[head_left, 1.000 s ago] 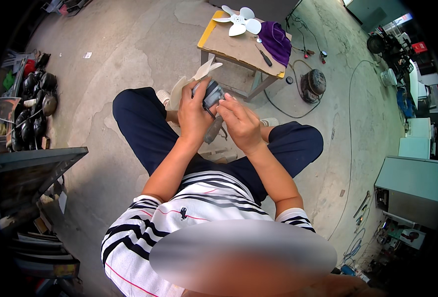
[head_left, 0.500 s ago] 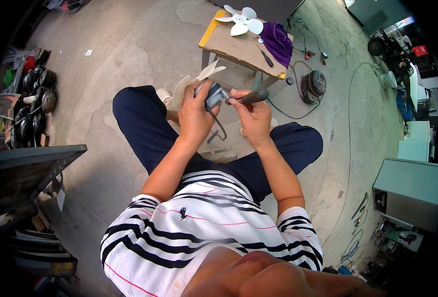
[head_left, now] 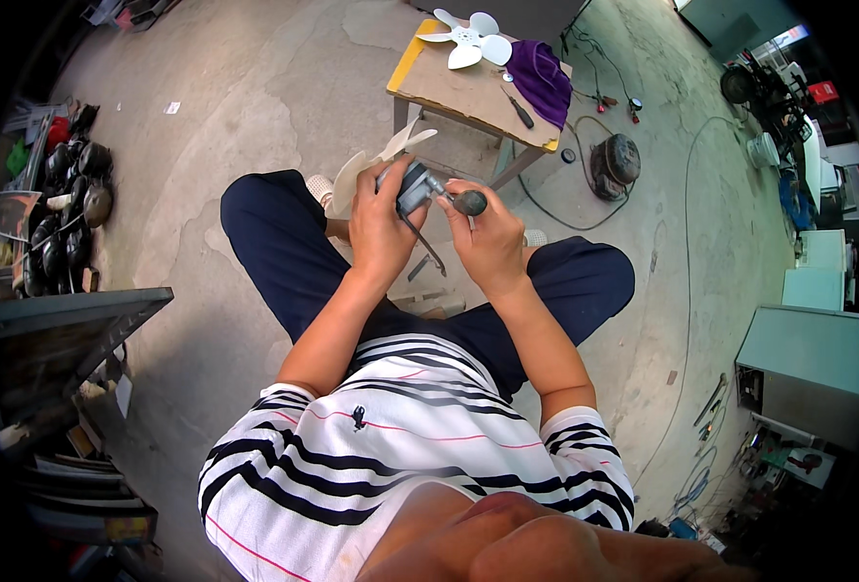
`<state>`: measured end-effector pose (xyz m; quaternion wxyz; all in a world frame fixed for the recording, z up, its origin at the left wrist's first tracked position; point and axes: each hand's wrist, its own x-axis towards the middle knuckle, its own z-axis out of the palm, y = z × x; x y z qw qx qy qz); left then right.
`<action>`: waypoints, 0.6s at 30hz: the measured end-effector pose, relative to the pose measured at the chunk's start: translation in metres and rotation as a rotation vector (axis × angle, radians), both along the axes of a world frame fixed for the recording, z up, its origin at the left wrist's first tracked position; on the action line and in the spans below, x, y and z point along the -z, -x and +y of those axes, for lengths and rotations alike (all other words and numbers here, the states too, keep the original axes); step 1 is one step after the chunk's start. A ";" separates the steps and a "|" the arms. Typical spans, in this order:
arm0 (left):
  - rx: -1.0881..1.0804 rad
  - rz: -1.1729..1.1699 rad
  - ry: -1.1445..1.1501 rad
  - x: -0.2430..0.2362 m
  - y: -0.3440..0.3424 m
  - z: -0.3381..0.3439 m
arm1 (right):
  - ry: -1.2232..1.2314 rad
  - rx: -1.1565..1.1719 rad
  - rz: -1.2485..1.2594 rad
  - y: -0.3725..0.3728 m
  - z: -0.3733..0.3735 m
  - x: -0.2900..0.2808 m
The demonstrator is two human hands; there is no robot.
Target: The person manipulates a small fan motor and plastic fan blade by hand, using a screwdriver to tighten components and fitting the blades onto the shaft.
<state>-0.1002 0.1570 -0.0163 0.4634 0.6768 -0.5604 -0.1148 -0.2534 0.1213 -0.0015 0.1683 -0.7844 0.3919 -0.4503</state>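
My left hand [head_left: 383, 225] grips a small grey fan motor [head_left: 412, 187] with a black wire hanging from it. A cream fan blade [head_left: 366, 168] sticks out on the motor's far side, past my left hand. My right hand [head_left: 488, 237] holds a screwdriver by its dark rounded handle [head_left: 469, 202], with the tip set against the motor. Both hands are raised above my knees, close together.
A low wooden table [head_left: 453, 89] stands ahead with a white fan blade [head_left: 466, 39], a purple cloth [head_left: 539, 76] and a screwdriver [head_left: 518, 108] on it. A round motor [head_left: 615, 162] and cables lie on the concrete to the right. Dark compressors [head_left: 65, 209] are stacked at left.
My right hand drew back from the motor and now holds the screwdriver against it; the left hand keeps its grip on the motor.
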 end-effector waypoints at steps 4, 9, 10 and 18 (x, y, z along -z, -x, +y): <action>0.013 0.014 0.011 0.002 0.001 0.002 | -0.041 -0.007 -0.045 0.001 0.000 0.003; 0.056 0.022 0.065 0.009 -0.001 0.001 | -0.266 -0.011 -0.241 0.003 -0.001 0.012; 0.060 0.018 0.072 0.009 -0.001 0.002 | -0.324 -0.018 -0.284 0.005 -0.003 0.014; 0.122 0.050 0.104 0.004 -0.002 0.002 | -0.943 -0.171 -0.765 0.016 -0.012 0.013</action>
